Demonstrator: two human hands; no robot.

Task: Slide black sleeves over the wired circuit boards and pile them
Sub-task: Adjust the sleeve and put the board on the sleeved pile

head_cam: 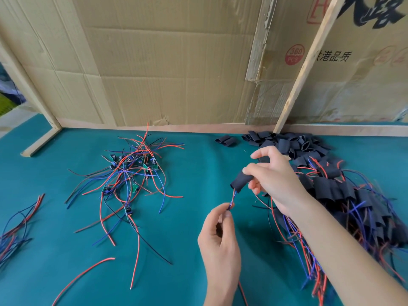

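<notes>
Right hand (276, 175): fingers clamped on a black sleeve (241, 182), held above the counter's middle; little finger lifted clear.
Sleeve: matte, soft flattened tube, tilted, lower mouth facing the left hand.
Left hand (217, 234): thumb and forefinger pinched together on thin red and blue wires (231, 199) that run up into the sleeve's lower mouth.
Board in sleeve: hidden, cannot tell how far in.
Counter (55, 250): teal, felt-like cloth.
Bare boards (130, 171): small green boards in a tangle of red, blue and black wires, left of centre toward the back edge.
Empty sleeves (293, 143): loose heap at the back edge, right.
Sleeved pile (344, 199): along the right edge, wires trailing toward the front.
Back wall (165, 62): creased corrugated cardboard in a pale wood frame.
</notes>
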